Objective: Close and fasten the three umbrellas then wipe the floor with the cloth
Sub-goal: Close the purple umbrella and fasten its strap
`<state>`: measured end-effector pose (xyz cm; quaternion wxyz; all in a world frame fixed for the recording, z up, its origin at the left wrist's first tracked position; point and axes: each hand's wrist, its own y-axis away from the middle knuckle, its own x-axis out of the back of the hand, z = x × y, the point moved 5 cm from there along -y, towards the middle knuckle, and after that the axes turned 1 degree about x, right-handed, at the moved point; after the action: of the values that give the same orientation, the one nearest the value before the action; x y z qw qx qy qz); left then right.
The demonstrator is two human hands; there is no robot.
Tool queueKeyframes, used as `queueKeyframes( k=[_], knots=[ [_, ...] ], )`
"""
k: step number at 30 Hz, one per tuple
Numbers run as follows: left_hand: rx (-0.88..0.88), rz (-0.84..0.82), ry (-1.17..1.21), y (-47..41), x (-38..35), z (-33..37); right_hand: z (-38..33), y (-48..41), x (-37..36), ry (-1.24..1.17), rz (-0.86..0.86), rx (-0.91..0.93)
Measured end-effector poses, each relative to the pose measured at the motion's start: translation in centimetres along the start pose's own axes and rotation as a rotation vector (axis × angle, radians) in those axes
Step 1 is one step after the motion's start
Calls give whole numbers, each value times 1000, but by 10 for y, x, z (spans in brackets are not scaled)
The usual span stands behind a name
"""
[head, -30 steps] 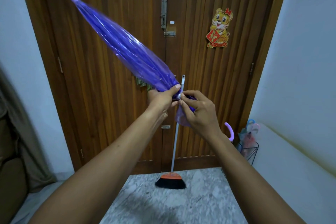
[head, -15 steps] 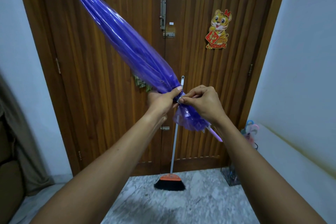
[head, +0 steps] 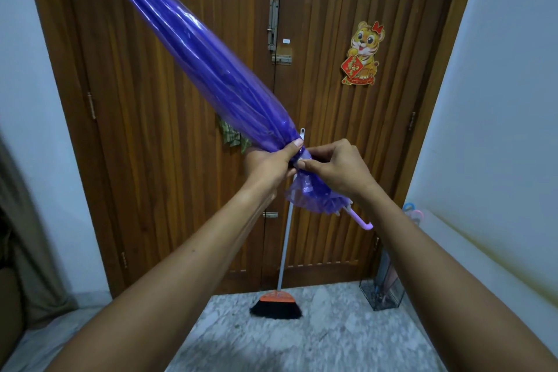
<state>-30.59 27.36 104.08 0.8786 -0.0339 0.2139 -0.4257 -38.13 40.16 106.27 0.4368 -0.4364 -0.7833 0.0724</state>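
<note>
one umbrella [head: 196, 51]: purple, folded, tilted up-left
left hand [head: 268, 164]: grip curled round its gathered folds
right hand [head: 338, 169]: grip pinching the strap [head: 306, 155] beside it

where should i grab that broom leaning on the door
Grip the bare pole of the broom about halfway up, coming from the front. The pole is thin, round and nearly upright against the door, so only the room side is free. The bristles rest on the floor, and the pole's top is hidden behind the umbrella.
</note>
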Motion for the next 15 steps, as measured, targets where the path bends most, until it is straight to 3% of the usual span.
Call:
queueKeyframes(
  k=[11,15],
  knots=[
    [19,-30,-34,-8,36,2,-20,3,-33,-22,32,-16],
    [68,-146,27,-13,48,9,-16,6,-36,-262,-68,-84]
  ],
)
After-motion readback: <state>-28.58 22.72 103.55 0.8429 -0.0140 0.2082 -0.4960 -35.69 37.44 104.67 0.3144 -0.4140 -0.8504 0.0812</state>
